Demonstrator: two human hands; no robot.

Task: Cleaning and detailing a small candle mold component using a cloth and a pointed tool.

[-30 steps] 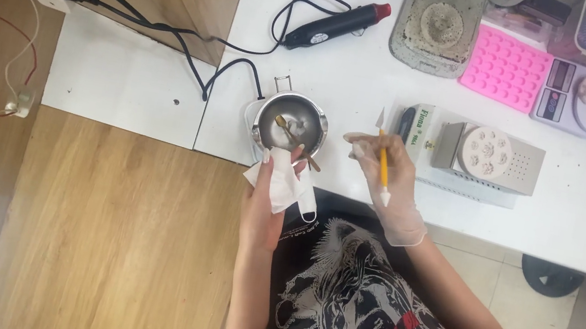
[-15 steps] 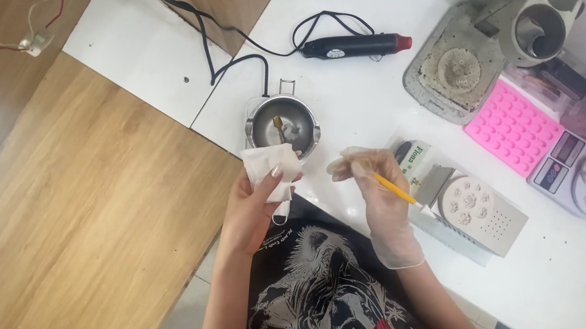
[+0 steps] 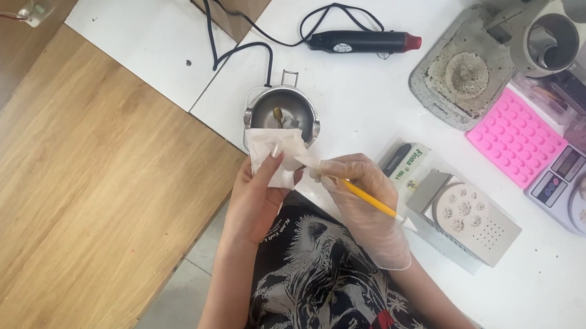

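Tissue (image 3: pixel 272 155), white and crumpled, sits pinched in the bare left hand (image 3: pixel 255 198) at the near edge of the white worktop (image 3: pixel 369 90), just below a small metal pot (image 3: pixel 283 111). Gloved right hand (image 3: pixel 368 213) grips a yellow stick (image 3: pixel 370 200), its tip seemingly touching the tissue.

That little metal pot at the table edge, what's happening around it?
A person sits at a white table. Their left hand holds a white tissue just in front of the small metal pot. The gloved right hand grips a yellow stick, its tip meeting the tissue. A pink mould, a scale and a black heat tool lie nearby.
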